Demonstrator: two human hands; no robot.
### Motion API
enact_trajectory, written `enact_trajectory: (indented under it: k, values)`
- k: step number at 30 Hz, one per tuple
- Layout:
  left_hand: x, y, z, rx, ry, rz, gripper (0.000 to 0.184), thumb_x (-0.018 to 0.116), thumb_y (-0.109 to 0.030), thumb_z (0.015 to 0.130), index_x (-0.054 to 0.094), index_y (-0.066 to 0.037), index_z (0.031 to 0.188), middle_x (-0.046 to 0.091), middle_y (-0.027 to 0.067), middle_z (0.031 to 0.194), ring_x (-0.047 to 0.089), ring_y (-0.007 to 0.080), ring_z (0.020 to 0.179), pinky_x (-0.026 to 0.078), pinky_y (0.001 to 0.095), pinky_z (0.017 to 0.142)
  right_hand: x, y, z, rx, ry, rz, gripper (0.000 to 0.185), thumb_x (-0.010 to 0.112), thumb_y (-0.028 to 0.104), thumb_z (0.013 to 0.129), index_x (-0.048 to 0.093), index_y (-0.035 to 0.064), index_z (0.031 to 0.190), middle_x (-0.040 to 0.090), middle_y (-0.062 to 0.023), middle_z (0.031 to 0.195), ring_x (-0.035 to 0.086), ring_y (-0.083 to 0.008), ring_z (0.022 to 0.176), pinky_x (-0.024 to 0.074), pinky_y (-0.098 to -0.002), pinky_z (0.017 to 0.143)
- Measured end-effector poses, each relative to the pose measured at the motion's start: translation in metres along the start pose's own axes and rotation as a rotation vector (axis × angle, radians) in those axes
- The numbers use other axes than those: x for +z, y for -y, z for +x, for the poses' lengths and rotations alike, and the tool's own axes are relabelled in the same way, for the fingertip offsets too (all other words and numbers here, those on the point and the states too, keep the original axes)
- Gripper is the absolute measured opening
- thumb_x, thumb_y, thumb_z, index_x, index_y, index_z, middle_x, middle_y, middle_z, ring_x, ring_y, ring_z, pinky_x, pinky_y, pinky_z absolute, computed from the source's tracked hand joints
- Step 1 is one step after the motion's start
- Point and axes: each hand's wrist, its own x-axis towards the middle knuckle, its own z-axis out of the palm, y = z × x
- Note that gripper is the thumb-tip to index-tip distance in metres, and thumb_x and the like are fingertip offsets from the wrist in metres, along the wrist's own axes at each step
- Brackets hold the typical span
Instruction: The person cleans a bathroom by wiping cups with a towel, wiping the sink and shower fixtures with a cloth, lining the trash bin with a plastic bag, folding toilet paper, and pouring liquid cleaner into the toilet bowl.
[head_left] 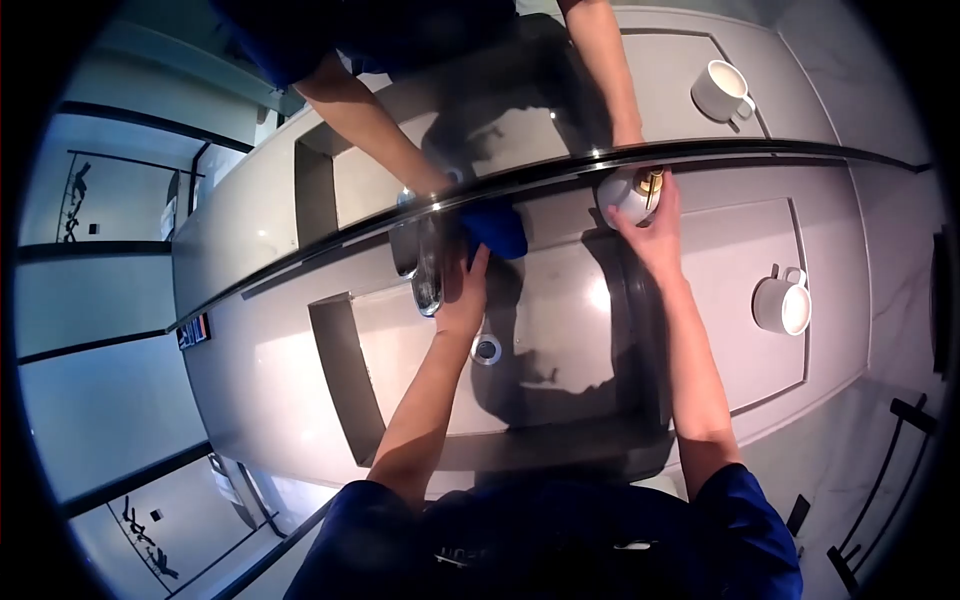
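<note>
A: Where are the two things being handled?

B: The blue cloth [508, 236] is under and just beyond the left grip [464, 295]. The white bottle with a gold-toned top [634, 208] is at the fingers of the right grip [656, 240]

A: What edges are close to them?

B: The dark lower edge of the mirror [700, 149] runs just beyond both, so there is little room past either grip on that side. The tap [428, 290] is just left of the left grip; whether they touch, I cannot tell

A: And where is it open?

B: Toward the body from the left grip lies the hollow of the basin [345, 380], its drain [486, 350] near the wrist. The basin's left wall is well apart from that grip; its right wall runs beside the right forearm. Right of the right grip the bench [715, 220] is open as far as the white mug [781, 306], which stands apart, nearer the body than the bottle

A: How does each grip stand?

B: The right one is parted to the width of the bottle, thumb on the near left side and the other fingers around the right, holding it. The left one has its fingers against the cloth; how tightly they close, I cannot tell, as the cloth and the hand's back hide the fingertips
</note>
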Motion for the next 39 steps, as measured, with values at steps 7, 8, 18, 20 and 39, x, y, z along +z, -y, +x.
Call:
enact_trajectory:
  k: [7,8,18,20,39]
  values:
    - [-0.012,0.016,-0.021,0.1,-0.055,0.127,0.04,0.046,-0.011,0.089,0.048,-0.023,0.126,0.045,0.0086,0.129,0.04,0.0313,0.119,0.033,0.0374,0.101,-0.027,0.002,0.011,-0.134,0.021,0.032,0.054,0.062,0.016,0.082,0.04,-0.0023,0.128,0.047,-0.0187,0.126,0.042,-0.0304,0.119,0.0332,-0.035,0.098]
    - [-0.011,0.015,-0.021,0.062,-0.038,0.044,0.04,0.046,-0.01,0.089,0.048,-0.023,0.126,0.045,0.0087,0.129,0.041,0.0313,0.119,0.033,0.0372,0.101,-0.025,0.005,0.011,-0.121,0.001,0.021,0.052,0.063,0.016,0.082,0.042,-0.0019,0.126,0.048,-0.0169,0.124,0.044,-0.0281,0.116,0.0344,-0.0339,0.097]
    - [-0.01,0.022,-0.028,0.057,-0.091,-0.048,0.04,0.047,-0.007,0.085,0.053,-0.022,0.121,0.049,0.0121,0.122,0.047,0.0334,0.108,0.038,0.0394,0.093,0.009,0.0,-0.002,-0.03,-0.203,0.191,0.051,0.068,0.019,0.08,0.045,-0.0018,0.12,0.051,-0.014,0.114,0.049,-0.0261,0.105,0.039,-0.032,0.091]
    - [-0.019,0.036,-0.032,0.048,-0.066,0.045,0.037,0.049,-0.007,0.084,0.055,-0.02,0.119,0.049,0.0128,0.12,0.048,0.0337,0.104,0.04,0.0416,0.089,0.013,0.0,0.0,0.13,-0.15,0.419,0.052,0.066,0.021,0.082,0.044,-0.0025,0.123,0.05,-0.0139,0.117,0.048,-0.0238,0.108,0.038,-0.0305,0.092]
    - [-0.01,0.033,-0.05,-0.255,-0.224,-0.646,0.037,0.053,0.002,0.073,0.058,-0.003,0.109,0.048,0.0202,0.125,0.049,0.0374,0.104,0.038,0.0388,0.092,-0.039,-0.072,-0.064,-0.086,-0.023,-0.741,0.042,0.028,0.028,0.096,0.044,0.0037,0.127,0.037,-0.0158,0.135,0.031,-0.032,0.126,0.0206,-0.0412,0.107]
